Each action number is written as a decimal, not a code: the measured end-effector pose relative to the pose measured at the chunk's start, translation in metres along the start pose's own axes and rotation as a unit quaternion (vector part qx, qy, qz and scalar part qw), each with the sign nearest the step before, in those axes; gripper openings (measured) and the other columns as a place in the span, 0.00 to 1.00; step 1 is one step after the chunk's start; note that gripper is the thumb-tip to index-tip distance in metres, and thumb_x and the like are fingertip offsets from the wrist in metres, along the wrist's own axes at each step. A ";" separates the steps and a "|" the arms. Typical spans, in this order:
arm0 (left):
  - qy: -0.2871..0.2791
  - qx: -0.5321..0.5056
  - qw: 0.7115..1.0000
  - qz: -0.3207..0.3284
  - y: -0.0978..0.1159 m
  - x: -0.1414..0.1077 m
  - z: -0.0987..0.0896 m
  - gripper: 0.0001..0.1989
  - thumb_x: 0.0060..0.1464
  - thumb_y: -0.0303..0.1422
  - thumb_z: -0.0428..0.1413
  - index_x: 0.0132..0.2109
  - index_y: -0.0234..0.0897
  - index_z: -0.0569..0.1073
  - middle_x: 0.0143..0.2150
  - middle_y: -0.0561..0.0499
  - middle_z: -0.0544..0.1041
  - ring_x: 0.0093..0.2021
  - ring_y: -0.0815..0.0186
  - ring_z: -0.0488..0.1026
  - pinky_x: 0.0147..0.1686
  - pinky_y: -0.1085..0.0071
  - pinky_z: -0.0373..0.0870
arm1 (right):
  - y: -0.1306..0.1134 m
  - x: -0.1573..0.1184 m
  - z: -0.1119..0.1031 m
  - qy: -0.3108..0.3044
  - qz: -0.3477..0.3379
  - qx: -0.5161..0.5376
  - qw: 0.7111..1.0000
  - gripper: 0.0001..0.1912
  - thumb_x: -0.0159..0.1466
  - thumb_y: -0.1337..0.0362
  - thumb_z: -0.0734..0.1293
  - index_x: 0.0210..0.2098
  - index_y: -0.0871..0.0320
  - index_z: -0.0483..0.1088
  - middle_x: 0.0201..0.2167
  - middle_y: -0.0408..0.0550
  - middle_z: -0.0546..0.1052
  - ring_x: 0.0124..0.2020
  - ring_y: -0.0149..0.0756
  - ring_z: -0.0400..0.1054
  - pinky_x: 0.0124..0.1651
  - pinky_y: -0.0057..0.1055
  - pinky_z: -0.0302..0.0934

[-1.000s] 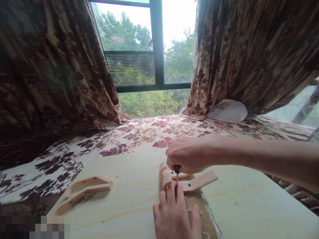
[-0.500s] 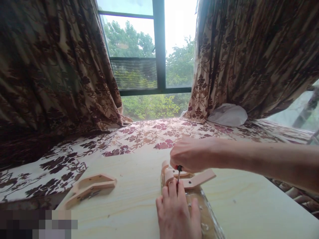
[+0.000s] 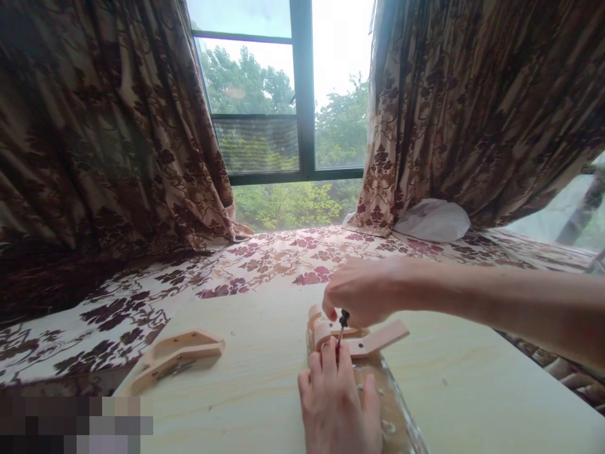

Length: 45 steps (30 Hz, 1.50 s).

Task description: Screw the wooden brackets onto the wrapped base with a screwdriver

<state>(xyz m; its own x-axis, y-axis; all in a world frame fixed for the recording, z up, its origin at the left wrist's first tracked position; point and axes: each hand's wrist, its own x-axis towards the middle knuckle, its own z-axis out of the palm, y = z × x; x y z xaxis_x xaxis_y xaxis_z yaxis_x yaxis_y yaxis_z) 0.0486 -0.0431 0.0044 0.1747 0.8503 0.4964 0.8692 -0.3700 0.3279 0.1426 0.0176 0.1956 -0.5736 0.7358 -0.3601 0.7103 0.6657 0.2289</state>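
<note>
My right hand (image 3: 362,291) is closed around the dark handle of a screwdriver (image 3: 344,319), whose thin shaft points down at light wooden pieces. Under it, my left hand (image 3: 333,394) presses its fingertips on the near side of these pieces, beside the screwdriver's tip. One angled wooden piece (image 3: 378,340) with a dark hole sticks out to the right. The pieces rest on a brown, plastic-wrapped block (image 3: 394,419). What exactly my left fingertips pinch is hidden.
On the left of the pale wooden board (image 3: 255,391) lie more angled wooden pieces (image 3: 189,343) with small dark metal parts beside them. Beyond are a floral cloth (image 3: 265,258), a white plastic bag (image 3: 432,221), curtains and a window.
The screwdriver handle has shifted slightly to the right and up, and the fingers of my right hand have turned around it. The view has moved a little.
</note>
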 end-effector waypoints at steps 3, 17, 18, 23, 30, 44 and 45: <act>0.002 0.000 1.000 0.001 -0.001 0.000 0.002 0.22 0.53 0.31 0.50 0.55 0.37 0.69 0.57 0.47 0.70 0.53 0.54 0.66 0.48 0.57 0.62 | 0.000 -0.002 0.001 0.000 -0.028 0.000 1.000 0.15 0.55 0.72 0.63 0.37 0.57 0.78 0.28 0.48 0.77 0.24 0.31 0.60 0.25 0.29 0.48; 0.012 -0.002 1.000 0.000 0.000 0.000 0.003 0.21 0.54 0.32 0.49 0.55 0.36 0.70 0.57 0.48 0.70 0.53 0.53 0.66 0.48 0.55 0.62 | 0.014 0.014 0.007 -0.039 -0.030 0.092 0.995 0.15 0.53 0.67 0.66 0.38 0.65 0.78 0.29 0.49 0.78 0.26 0.30 0.63 0.27 0.25 0.52; 0.011 -0.004 1.000 -0.001 0.000 0.000 0.003 0.21 0.54 0.32 0.49 0.55 0.35 0.70 0.57 0.48 0.70 0.53 0.53 0.66 0.48 0.55 0.62 | 0.013 0.014 0.007 -0.040 -0.028 0.090 0.995 0.15 0.53 0.68 0.66 0.38 0.65 0.78 0.29 0.49 0.78 0.26 0.30 0.63 0.27 0.25 0.52; 0.008 -0.008 1.000 0.002 0.000 0.000 0.002 0.21 0.55 0.32 0.49 0.55 0.35 0.70 0.57 0.47 0.71 0.53 0.54 0.66 0.48 0.56 0.63 | 0.007 0.013 0.003 -0.043 -0.019 0.083 0.995 0.15 0.53 0.68 0.66 0.38 0.65 0.78 0.28 0.50 0.78 0.25 0.30 0.62 0.26 0.25 0.52; 0.010 0.003 1.000 0.004 -0.001 -0.001 0.005 0.21 0.55 0.33 0.48 0.55 0.35 0.69 0.58 0.47 0.70 0.54 0.54 0.66 0.49 0.55 0.62 | 0.008 0.014 0.003 -0.050 -0.016 0.085 0.995 0.15 0.53 0.68 0.66 0.38 0.66 0.78 0.28 0.50 0.77 0.25 0.29 0.62 0.26 0.25 0.52; 0.009 -0.002 1.000 0.007 -0.001 0.000 0.002 0.20 0.56 0.34 0.48 0.55 0.35 0.69 0.58 0.47 0.70 0.53 0.55 0.66 0.49 0.57 0.62 | 0.005 0.013 0.002 -0.051 -0.013 0.082 0.995 0.15 0.53 0.69 0.65 0.38 0.67 0.78 0.26 0.50 0.77 0.24 0.28 0.60 0.26 0.25 0.52; 0.012 0.001 1.000 0.005 -0.001 0.000 0.003 0.20 0.57 0.34 0.48 0.55 0.35 0.69 0.58 0.47 0.70 0.54 0.55 0.66 0.49 0.56 0.62 | 0.005 0.013 0.001 -0.052 -0.015 0.079 0.995 0.15 0.53 0.69 0.65 0.38 0.67 0.78 0.26 0.50 0.77 0.24 0.28 0.60 0.26 0.25 0.52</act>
<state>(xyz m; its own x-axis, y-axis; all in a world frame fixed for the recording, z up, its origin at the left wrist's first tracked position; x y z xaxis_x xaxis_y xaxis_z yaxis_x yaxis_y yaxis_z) 0.0494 -0.0420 0.0016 0.1733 0.8375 0.5183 0.8686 -0.3780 0.3204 0.1394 0.0303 0.1908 -0.5566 0.6936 -0.4573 0.7536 0.6532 0.0736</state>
